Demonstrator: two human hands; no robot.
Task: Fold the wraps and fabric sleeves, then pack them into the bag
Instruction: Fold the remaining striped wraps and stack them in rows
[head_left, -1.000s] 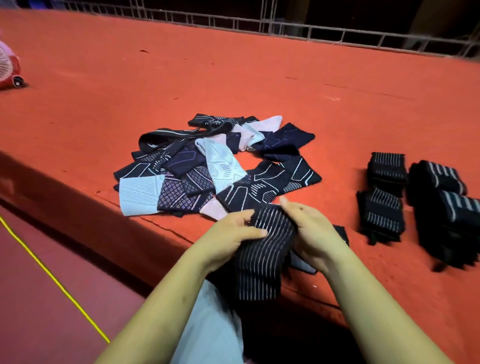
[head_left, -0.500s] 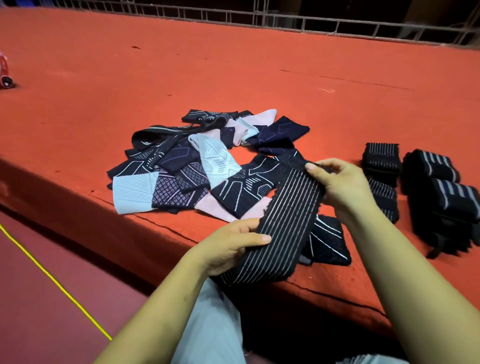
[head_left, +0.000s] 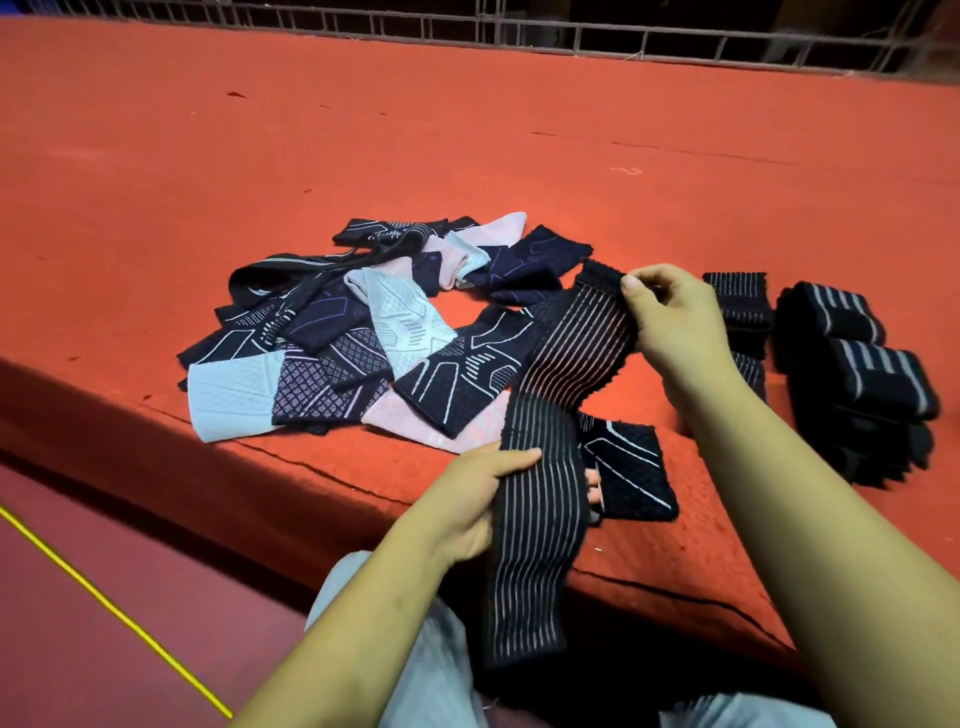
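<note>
A long black wrap with thin white stripes (head_left: 550, 452) stretches between my hands over the front edge of the red platform. My left hand (head_left: 478, 499) grips its middle, thumb on top, and the lower end hangs down toward my lap. My right hand (head_left: 670, 322) pinches the far end, held up above the pile. A loose pile of fabric sleeves (head_left: 374, 332) in black, navy, pale blue and pink lies on the platform to the left. One black patterned sleeve (head_left: 628, 467) lies just behind my left hand. No bag is in view.
Folded striped wraps (head_left: 740, 301) and thicker rolled black wraps (head_left: 862, 374) sit at the right, beyond my right arm. The red carpeted platform (head_left: 467, 145) runs far back to a metal railing (head_left: 571, 31). A yellow line (head_left: 104, 603) crosses the lower floor at left.
My right hand has pulled the wrap's far end up and away to the right, stretching the wrap out long. My left hand slid to its middle, and the lower end now hangs down.
</note>
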